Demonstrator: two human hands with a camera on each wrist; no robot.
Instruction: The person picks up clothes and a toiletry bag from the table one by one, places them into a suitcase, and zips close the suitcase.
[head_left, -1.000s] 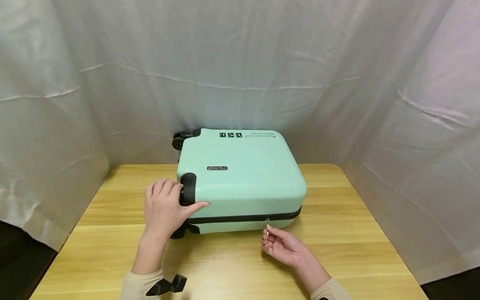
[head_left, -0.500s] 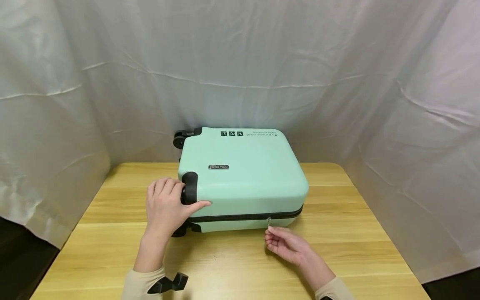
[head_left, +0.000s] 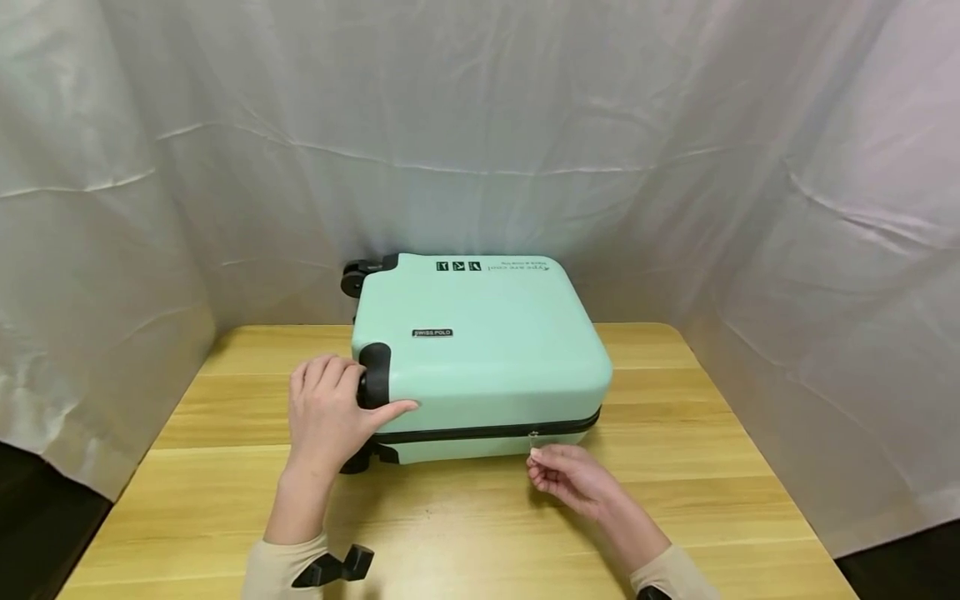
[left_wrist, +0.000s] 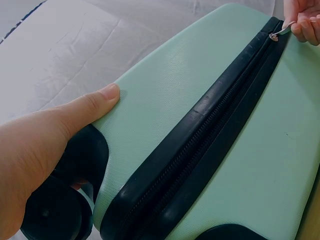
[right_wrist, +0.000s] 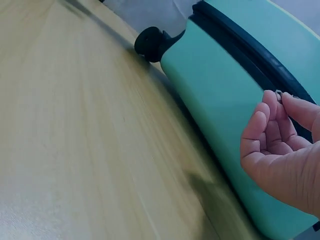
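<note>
A mint-green hard-shell suitcase (head_left: 480, 333) lies flat, its wheels to the left and its black zipper (head_left: 465, 432) facing me. My left hand (head_left: 326, 412) grips the near wheel corner. Its thumb lies along the green side, and its fingers wrap behind the wheel (left_wrist: 55, 210), mostly hidden. Low at the right of the front side, my right hand (head_left: 570, 479) pinches the small metal zipper pull (left_wrist: 274, 37) between thumb and forefinger, the other fingers curled in. In the left wrist view, the zipper teeth (left_wrist: 200, 132) run along the black band, up to the pull.
The suitcase rests on a wooden table (head_left: 450, 533). Pale grey cloth (head_left: 480, 125) hangs behind it and on both sides. Another black wheel (head_left: 354, 282) sticks out at the far left corner. A black wrist mount (head_left: 333, 570) sits on my left sleeve.
My right hand has shifted slightly up and to the right, still pinching the zipper pull at about the same spot on the seam. The left hand and suitcase stay in place.
</note>
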